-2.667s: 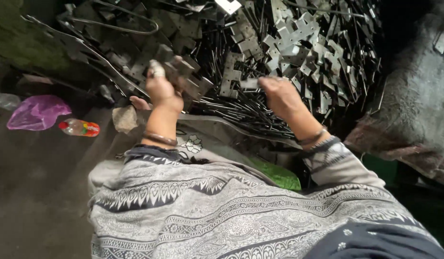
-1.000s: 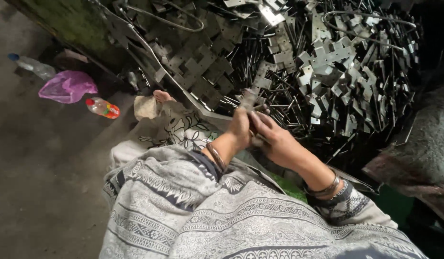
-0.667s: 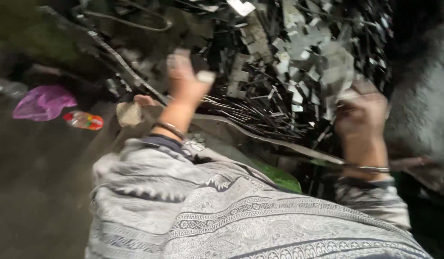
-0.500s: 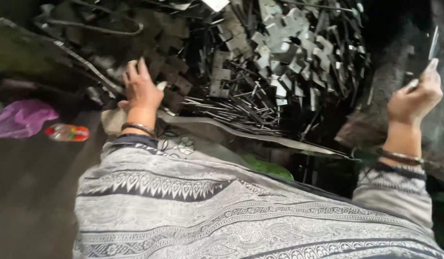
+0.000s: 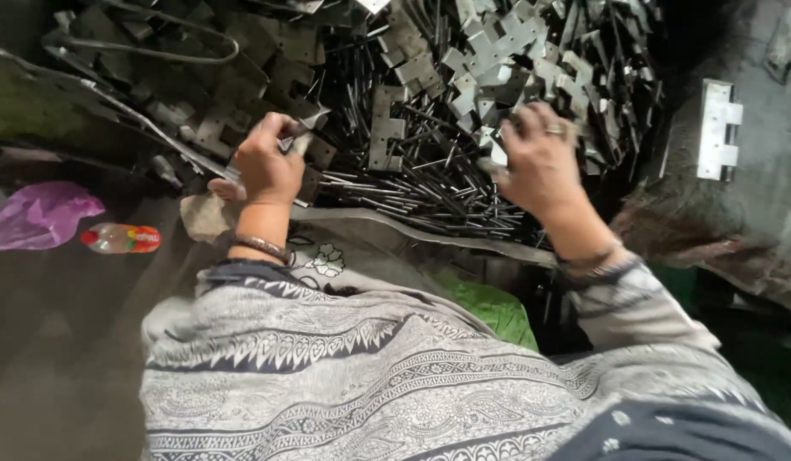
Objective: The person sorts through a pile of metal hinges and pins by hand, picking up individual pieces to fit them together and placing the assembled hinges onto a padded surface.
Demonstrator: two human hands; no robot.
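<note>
Hinge plate (image 5: 303, 141) pinched in left hand (image 5: 267, 166) fingers — right hand (image 5: 540, 162) spread open on crowded metal heap (image 5: 429, 102).

A clear plastic bottle (image 5: 120, 238) with red-orange label lies beside a crumpled purple bag (image 5: 38, 215)

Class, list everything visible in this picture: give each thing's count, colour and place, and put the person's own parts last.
Hinge plates: many, grey, heaped top centre.
Pins: many, dark, piled below the plates.
Finished hinge: one, silver, on the sack at right.
Sack: one, grey, right edge.
Bag: one, purple, floor at left.
Bottle: one, clear with red label, beside the bag.
Shawl: one, grey patterned, foreground.
Left hand: holds a plate.
Right hand: ringed, over the plates.
</note>
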